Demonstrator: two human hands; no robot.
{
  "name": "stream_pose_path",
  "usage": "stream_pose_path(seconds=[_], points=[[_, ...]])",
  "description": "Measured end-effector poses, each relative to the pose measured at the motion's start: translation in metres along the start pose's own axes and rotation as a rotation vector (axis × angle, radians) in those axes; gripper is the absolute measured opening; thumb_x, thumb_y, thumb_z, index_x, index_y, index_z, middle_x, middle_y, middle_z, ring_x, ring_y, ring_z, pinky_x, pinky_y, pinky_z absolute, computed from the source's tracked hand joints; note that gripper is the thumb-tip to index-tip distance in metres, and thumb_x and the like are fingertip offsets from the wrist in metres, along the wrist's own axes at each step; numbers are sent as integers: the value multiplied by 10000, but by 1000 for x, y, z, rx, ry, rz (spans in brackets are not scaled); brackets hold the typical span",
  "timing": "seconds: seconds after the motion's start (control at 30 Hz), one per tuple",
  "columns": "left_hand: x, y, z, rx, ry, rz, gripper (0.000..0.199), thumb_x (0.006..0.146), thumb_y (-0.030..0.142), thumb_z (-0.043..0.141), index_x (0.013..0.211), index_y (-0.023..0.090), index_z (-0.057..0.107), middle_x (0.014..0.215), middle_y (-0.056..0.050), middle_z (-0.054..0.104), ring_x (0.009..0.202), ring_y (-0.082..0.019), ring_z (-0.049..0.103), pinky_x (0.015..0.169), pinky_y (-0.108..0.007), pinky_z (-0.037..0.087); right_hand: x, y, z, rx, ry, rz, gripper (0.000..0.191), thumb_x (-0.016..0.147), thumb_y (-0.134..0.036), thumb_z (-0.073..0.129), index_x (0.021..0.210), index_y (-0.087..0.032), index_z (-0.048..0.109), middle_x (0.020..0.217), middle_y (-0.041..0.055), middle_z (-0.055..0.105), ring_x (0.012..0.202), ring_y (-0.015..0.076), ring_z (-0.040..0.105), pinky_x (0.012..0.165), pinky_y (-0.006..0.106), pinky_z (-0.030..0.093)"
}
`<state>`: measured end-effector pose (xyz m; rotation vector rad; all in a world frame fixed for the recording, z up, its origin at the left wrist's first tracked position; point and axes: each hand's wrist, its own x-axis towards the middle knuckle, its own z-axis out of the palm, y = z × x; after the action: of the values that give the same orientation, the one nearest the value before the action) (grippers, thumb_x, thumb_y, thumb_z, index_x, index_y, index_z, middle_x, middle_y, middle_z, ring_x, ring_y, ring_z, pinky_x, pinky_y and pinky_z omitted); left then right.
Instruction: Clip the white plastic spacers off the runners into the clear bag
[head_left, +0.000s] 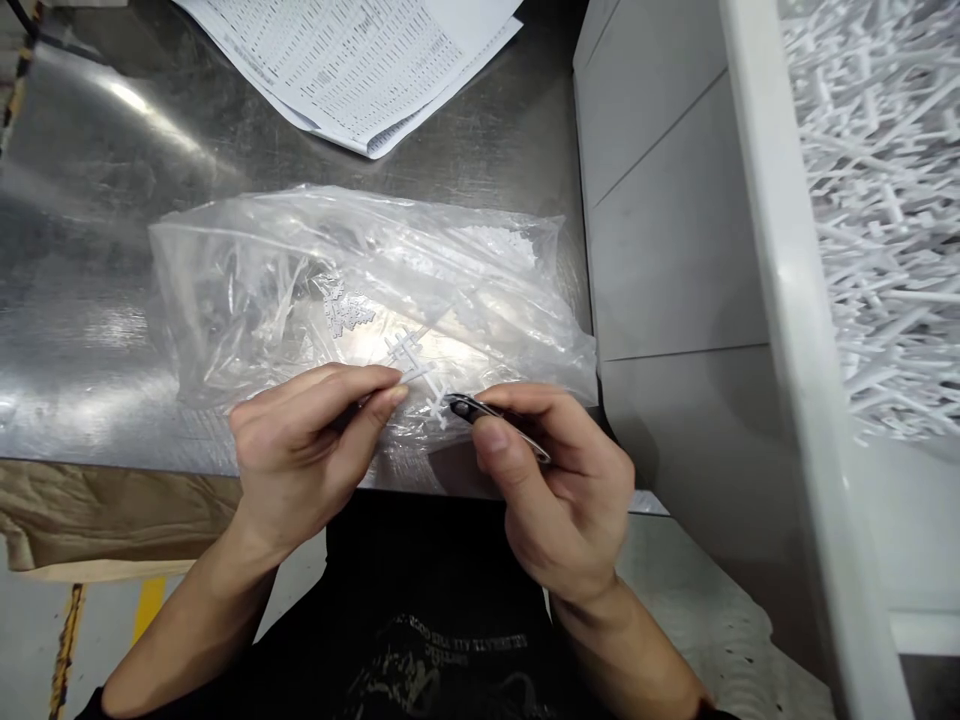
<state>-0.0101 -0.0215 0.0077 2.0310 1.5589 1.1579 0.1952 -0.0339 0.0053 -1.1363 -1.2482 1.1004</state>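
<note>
My left hand (pixel 311 440) pinches a small white plastic cross-shaped part (pixel 409 358) between thumb and fingers, just above the near edge of the metal table (pixel 90 300). My right hand (pixel 559 490) grips a small metal nail-clipper-like cutter (pixel 487 418), and its dark jaws touch the end of the white part. Both hands hover over a clear plastic bag (pixel 360 290) lying on the table, with a few small white pieces inside it.
A large white bin (pixel 787 300) stands at the right, filled with several white plastic cross-shaped sprues (pixel 885 220). Printed paper sheets (pixel 352 60) lie at the table's far edge. Brown cardboard (pixel 90 520) sits below the table edge at left.
</note>
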Motion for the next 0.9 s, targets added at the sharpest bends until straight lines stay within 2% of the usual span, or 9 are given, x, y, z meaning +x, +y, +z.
stream_pose_path(seconds=[0.13,0.3,0.43,0.53,0.77,0.9], points=[[0,-1,1,4,45,-23,105,1051,219,823,1114,301,837,986,46,878,773,-134,820,680,-275,667,-3,3,-1,62,51,17,110,1061,-200,786,1149,-260,814,808,-46,691,629,103,610,573,215,537],[-2,-5,2,-40,61,36,192,1054,163,800,1185,302,828,1026,30,880,833,-146,835,727,-280,681,-2,5,1,74,47,-63,236,997,-131,823,1179,-279,836,858,-30,730,723,134,691,656,242,608],[-1,-7,1,-108,-41,173,278,1048,85,764,1237,285,800,992,3,856,842,-154,823,760,-294,694,-2,5,3,85,89,-58,253,1011,-136,825,1206,-298,836,968,-10,801,794,152,759,712,265,660],[1,-6,-1,-144,-119,210,318,1057,50,720,1268,277,791,1006,-11,848,876,-159,822,792,-314,694,0,3,5,95,81,-45,241,1011,-134,828,1192,-293,826,955,-13,800,792,150,769,705,256,671],[2,-6,-2,-187,-146,247,406,1034,25,733,1339,284,797,991,-30,839,865,-181,816,793,-353,708,6,1,9,102,99,-42,160,1013,-150,810,1123,-263,786,804,-40,713,626,121,674,564,224,612],[4,-6,-2,-191,-158,260,432,1035,28,721,1362,300,800,985,-32,845,837,-191,823,753,-350,715,5,2,9,51,95,-35,127,1027,-195,810,1130,-262,778,818,-21,749,641,146,714,567,253,636]])
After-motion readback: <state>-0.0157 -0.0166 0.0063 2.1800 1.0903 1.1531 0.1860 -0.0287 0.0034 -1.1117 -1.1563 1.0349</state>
